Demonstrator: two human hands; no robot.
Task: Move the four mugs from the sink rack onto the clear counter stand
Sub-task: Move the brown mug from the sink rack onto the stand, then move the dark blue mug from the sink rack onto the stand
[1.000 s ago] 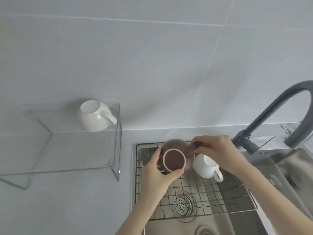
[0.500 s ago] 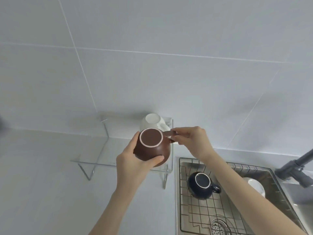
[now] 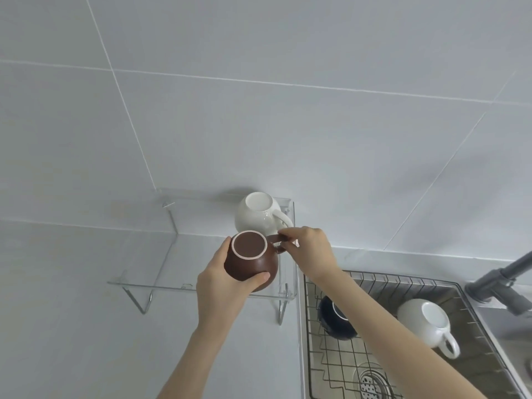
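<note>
Currently, brown mug (image 3: 251,260): held upside down, base up, over the right front part of the clear stand (image 3: 178,285); whether it touches the stand's top cannot be told.
Left hand (image 3: 223,286): grip closed around the brown mug's body, thumb on the near side, fingers wrapped behind the far left side.
Right hand (image 3: 311,253): grip pinched on the brown mug's handle (image 3: 277,242), which is pointed right.
White mug on stand (image 3: 259,216): set upside down at the stand's right back corner, just behind the brown mug, handle turned right.
Dark mug (image 3: 335,318): left upside down in the sink rack (image 3: 339,367), right of the stand, partly hidden by the right forearm.
White mug in rack (image 3: 424,322): laid upside down and tilted, farther right of the stand, handle turned toward the near right.
Tap (image 3: 506,280): grey, seen beyond the rack, far right of the stand.
Table (image 3: 72,312): pale, the stand carried on it, left of the sink.
</note>
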